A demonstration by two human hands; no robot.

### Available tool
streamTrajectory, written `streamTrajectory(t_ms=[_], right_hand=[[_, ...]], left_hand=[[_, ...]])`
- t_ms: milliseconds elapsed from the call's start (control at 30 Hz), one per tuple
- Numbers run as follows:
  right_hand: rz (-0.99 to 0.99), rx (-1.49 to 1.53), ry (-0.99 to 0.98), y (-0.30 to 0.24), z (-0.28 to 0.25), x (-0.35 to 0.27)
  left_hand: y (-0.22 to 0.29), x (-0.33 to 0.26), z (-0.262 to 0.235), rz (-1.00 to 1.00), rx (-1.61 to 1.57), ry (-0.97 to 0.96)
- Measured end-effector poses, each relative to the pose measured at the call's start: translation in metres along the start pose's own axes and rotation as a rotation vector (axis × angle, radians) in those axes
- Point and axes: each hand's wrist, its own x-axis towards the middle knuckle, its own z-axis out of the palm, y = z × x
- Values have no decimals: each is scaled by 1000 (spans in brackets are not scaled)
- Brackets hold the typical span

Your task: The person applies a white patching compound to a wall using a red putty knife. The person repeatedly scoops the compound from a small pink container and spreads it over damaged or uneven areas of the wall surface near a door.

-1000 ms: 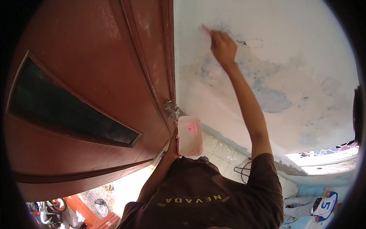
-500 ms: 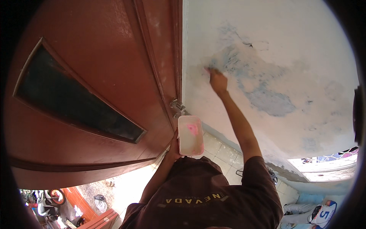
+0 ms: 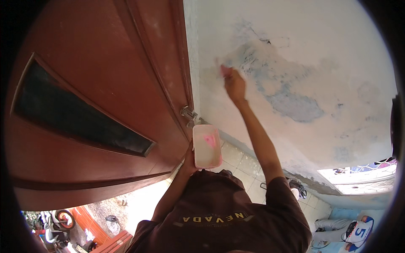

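Note:
A shallow rectangular plastic tub (image 3: pixel 207 164) is in my left hand (image 3: pixel 190 161), whose fingers wrap round its left side and underneath. Inside the tub lies whitish paste with a bright pink patch. My right arm reaches up to the wall (image 3: pixel 337 80), where my right hand (image 3: pixel 236 87) is closed on a small flat pink scraper (image 3: pixel 226 71), somewhat blurred. The scraper is at the left edge of a patched area; whether it touches the wall I cannot tell. Grey-blue stains and a bare grey patch (image 3: pixel 295 107) mark the pale wall around it.
To the left stands a red-brown door (image 3: pixel 101 84) with a dark glass panel and a metal handle (image 3: pixel 188 114) close to the tub. A barred window (image 3: pixel 363 179) is at the right. Another person (image 3: pixel 358 232) is at lower right; a motorcycle (image 3: pixel 52 225) stands at lower left.
My right hand has shifted slightly up and left along the wall, and more of the pink scraper shows. The whole view has moved a little; the tub stays in my left hand.

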Motion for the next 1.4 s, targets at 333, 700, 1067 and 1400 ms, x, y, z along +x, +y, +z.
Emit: streamTrajectory(t_ms=[333, 700, 1067, 1400], right_hand=[[-33, -224, 120, 34, -28, 14], [109, 158, 201, -5, -61, -33], [-4, -349, 167, 50, -42, -23], [-153, -225, 603, -22, -219, 55]], left_hand=[[-13, 11, -1, -95, 107, -10], [-18, 20, -39, -140, -140, 15], [-15, 30, -30, -176, -135, -38], [-10, 35, 6, -262, -206, -139]])
